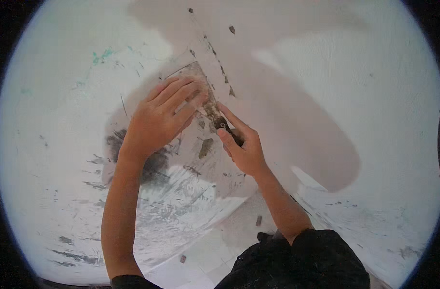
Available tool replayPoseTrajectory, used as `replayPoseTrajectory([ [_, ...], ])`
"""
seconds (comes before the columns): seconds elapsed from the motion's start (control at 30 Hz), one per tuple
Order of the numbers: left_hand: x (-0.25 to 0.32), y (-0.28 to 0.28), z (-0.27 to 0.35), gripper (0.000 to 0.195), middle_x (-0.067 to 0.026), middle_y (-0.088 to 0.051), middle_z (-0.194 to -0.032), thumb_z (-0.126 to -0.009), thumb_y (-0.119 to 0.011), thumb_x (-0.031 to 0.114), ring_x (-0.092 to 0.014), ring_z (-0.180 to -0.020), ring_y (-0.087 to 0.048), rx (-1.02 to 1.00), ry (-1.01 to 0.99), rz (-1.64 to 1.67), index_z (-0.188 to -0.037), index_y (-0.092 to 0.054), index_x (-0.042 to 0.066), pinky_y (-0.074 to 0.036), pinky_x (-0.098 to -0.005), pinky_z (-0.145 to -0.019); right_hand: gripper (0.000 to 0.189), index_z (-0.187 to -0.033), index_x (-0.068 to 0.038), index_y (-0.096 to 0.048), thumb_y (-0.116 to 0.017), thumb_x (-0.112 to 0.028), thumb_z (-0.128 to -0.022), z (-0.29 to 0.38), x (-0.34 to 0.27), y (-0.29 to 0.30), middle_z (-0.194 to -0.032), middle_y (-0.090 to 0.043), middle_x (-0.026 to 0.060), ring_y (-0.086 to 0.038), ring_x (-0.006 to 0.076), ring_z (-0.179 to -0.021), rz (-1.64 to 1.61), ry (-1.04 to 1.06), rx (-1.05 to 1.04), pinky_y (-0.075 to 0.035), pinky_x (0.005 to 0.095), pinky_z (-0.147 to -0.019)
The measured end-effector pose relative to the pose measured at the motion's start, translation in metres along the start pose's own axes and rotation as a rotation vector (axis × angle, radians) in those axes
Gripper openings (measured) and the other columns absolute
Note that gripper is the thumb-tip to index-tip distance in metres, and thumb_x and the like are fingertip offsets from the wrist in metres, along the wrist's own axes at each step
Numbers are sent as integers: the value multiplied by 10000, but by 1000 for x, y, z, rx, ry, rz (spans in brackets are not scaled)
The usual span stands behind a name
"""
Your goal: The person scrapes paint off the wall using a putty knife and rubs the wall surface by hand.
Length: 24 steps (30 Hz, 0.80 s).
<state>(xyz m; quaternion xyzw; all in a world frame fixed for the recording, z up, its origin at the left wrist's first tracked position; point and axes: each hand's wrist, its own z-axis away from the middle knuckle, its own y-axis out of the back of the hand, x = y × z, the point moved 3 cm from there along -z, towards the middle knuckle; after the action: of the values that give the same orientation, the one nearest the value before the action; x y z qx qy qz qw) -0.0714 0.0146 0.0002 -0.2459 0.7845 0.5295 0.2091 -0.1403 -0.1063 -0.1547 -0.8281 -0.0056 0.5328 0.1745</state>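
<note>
My right hand (243, 150) grips the dark handle of a broad scraper, likely a putty knife (211, 108). Its wide, stained metal blade lies against the white wall (79, 119), pointing up and left. Across that blade my left hand (165, 106) rests flat, palm toward the wall and fingers slightly apart, covering much of the metal. Just right of the blade runs a broken line of dark gouges (220, 67) in the wall. Brown bare patches (206, 148) show below the blade, and a dark smudge (155, 166) is partly hidden behind my left forearm.
Grey scuffs (79, 256) and green paint specks (102, 56) mark the wall. Below is a pale floor (220, 245) with two small reddish-brown pieces (259, 220) on it. Another white wall surface (379, 224) rises at the lower right. Shadows fall across the wall.
</note>
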Motion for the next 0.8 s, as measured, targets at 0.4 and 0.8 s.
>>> replayPoseTrajectory([
  [0.4, -25, 15, 0, 390, -32, -674, -1164, -761, -643, 130, -212, -1104, -628, 14, -84, -142, -1148, -685, 107, -544, -358, -881, 528, -1480, -180, -429, -575, -150, -973, -1, -26, -15, -839, -686, 175, -650, 248, -617, 588, 383, 35, -516, 356, -568],
  [0.8, -35, 24, -3, 351, -12, -709, -1066, -741, -651, 121, -200, -1033, -655, 111, -143, -195, -1087, -707, 111, -556, -339, -822, 502, -1458, -152, -463, -569, -109, -969, -1, -44, -24, -762, -665, 162, -593, 211, -552, 513, 274, 77, -492, 336, -562],
])
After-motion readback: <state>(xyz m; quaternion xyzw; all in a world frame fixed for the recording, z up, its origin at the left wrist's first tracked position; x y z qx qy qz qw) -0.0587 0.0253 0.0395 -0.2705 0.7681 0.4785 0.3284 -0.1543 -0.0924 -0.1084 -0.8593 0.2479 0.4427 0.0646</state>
